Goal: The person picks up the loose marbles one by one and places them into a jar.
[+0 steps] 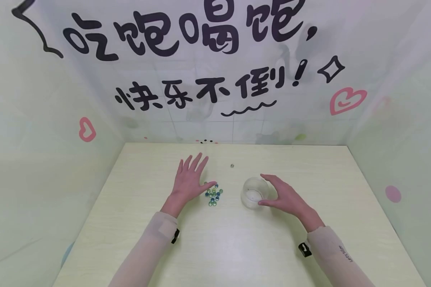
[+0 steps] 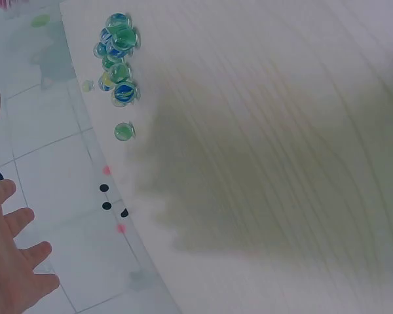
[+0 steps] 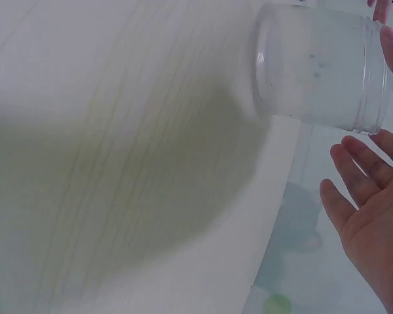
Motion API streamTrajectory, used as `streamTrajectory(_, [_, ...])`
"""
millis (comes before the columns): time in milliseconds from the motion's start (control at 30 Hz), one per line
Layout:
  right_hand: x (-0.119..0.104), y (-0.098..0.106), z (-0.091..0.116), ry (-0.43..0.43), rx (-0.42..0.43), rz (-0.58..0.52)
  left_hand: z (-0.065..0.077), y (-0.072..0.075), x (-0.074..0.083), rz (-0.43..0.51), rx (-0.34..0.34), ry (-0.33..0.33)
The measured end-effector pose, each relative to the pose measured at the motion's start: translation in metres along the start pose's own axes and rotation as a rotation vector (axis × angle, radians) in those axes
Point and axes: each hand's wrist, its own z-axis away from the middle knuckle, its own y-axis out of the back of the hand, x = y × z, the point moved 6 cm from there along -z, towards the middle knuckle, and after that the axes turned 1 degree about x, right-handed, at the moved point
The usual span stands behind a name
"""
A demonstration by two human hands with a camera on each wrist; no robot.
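Clear jar (image 1: 254, 194) upright on the pale wood-grain table (image 1: 215, 251), right of the marbles (image 1: 214, 194), mouth up. Right hand (image 1: 286, 196) is at the jar: thumb and index apart, one on either side of the mouth, other fingers fanned out; a gap shows between palm and jar. Can't tell if the thumb or index actually touches the rim. Left hand (image 1: 188, 182) is up over the table, fingers straight and spread, holding nothing, casting a shadow below; its thumb points toward the marbles. Those are green and blue glass, loosely bunched between hand and jar. One lone marble (image 1: 232, 166) sits well apart, toward the back edge. Both arms in light sleeves (image 1: 147, 243). Behind: printed wall sheet (image 1: 204, 129), black Chinese lettering, pink hearts.
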Motion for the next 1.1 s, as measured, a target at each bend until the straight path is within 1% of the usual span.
streamTrajectory(300, [0.0002, -0.0021, 0.0000, 0.002, -0.002, -0.006, -0.0020, -0.0002, 0.0016, -0.006, -0.005, 0.000])
streamTrajectory(633, [0.0011, -0.0043, -0.0011, 0.022, 0.006, 0.007, -0.0053, 0.0000, 0.0043, 0.002, 0.018, -0.006])
streamTrajectory(967, [-0.0025, -0.0044, -0.0023, 0.047, 0.026, -0.017, -0.0086, 0.0007, 0.0080, 0.024, 0.014, 0.001])
streamTrajectory(1100, [-0.0034, -0.0053, -0.0038, 0.056, 0.030, -0.015, -0.0096, 0.0018, 0.0099, 0.049, 0.010, 0.008])
